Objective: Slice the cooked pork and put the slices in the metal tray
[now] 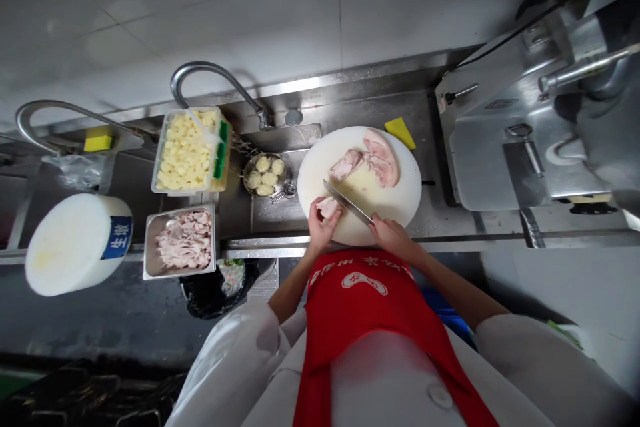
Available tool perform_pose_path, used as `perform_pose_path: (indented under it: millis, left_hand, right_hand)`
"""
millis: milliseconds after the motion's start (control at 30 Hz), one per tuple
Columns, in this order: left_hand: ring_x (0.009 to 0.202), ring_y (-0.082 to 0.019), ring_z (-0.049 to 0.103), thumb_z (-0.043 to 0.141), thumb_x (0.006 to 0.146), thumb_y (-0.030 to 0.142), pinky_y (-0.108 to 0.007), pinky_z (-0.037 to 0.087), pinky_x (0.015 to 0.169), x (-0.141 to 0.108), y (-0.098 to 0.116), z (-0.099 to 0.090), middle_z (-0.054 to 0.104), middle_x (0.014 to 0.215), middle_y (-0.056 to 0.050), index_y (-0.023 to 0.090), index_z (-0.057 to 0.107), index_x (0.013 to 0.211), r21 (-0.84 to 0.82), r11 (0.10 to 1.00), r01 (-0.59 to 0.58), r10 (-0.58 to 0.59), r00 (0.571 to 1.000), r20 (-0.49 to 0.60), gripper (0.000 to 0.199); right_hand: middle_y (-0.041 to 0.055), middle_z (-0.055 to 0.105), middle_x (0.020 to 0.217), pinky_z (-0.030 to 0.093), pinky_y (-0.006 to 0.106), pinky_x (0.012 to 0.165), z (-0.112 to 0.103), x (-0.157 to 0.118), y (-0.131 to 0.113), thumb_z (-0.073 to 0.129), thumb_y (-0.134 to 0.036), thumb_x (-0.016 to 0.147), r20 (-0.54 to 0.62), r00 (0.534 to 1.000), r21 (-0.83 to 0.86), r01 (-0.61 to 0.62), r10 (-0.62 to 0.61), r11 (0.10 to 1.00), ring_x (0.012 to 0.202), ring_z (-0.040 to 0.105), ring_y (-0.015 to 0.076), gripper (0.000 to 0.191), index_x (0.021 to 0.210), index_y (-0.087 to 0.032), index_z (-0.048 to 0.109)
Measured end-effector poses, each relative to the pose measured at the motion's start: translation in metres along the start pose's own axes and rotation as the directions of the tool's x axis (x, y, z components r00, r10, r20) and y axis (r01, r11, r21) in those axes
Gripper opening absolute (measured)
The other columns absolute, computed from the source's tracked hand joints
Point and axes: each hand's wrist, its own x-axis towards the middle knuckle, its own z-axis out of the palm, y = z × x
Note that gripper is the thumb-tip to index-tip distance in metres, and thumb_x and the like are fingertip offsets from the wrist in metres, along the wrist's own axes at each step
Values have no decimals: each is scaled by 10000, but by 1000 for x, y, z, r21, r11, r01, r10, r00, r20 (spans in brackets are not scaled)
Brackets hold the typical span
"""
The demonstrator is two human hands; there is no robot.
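Observation:
On a round white cutting board (360,137), my left hand (323,227) grips a small pale piece of meat (329,207) near the board's front left edge. My right hand (393,238) is closed on the handle of a kitchen knife (350,203). The blade slants up and left, its tip just above the held piece; whether it touches the meat I cannot tell. Larger pieces of pale pink meat with skin (383,163) lie behind the blade, and a smaller chunk (346,165) sits left of them.
Left of the board, a sink holds a bowl of peeled potatoes (267,179) under a faucet (220,70). Farther left stand a tub of pale cubes (185,153), a metal pan of cut meat (184,240) and a thick white block (75,243). A slicing machine (485,160) stands right.

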Motion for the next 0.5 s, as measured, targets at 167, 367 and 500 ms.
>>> perform_pose_path:
  millis: [167, 367, 500]
  left_hand:
    - [1180, -260, 526, 665, 853, 429, -424, 424, 1054, 16, 9, -6, 558, 1190, -113, 221, 598, 1183, 166, 986, -25, 42, 994, -97, 396]
    - [1109, -240, 539, 502, 943, 322, -428, 422, 1020, 28, 2, 0, 606, 1062, -87, 227, 661, 942, 246, 960, -134, 156, 985, -71, 185]
    - [1153, -257, 506, 601, 870, 317, -433, 401, 1030, 32, -2, 7, 564, 1111, -97, 224, 649, 921, 260, 956, -134, 161, 983, -87, 117]
  right_hand:
    - [147, 719, 957, 445, 290, 743, 1, 0, -1, 313, -312, 1022, -5, 1000, -9, -6, 6, 1000, 912, 703, 261, 308, 1166, -148, 530]
    - [154, 722, 965, 449, 302, 747, 1, 1, -3, 327, -282, 1019, -14, 1000, -37, -7, 6, 999, 898, 705, 258, 298, 1227, -142, 488]
    - [157, 719, 978, 450, 304, 768, 1, 3, -8, 341, -263, 1014, -8, 1000, -41, 16, -16, 999, 913, 701, 255, 311, 1276, -141, 456]
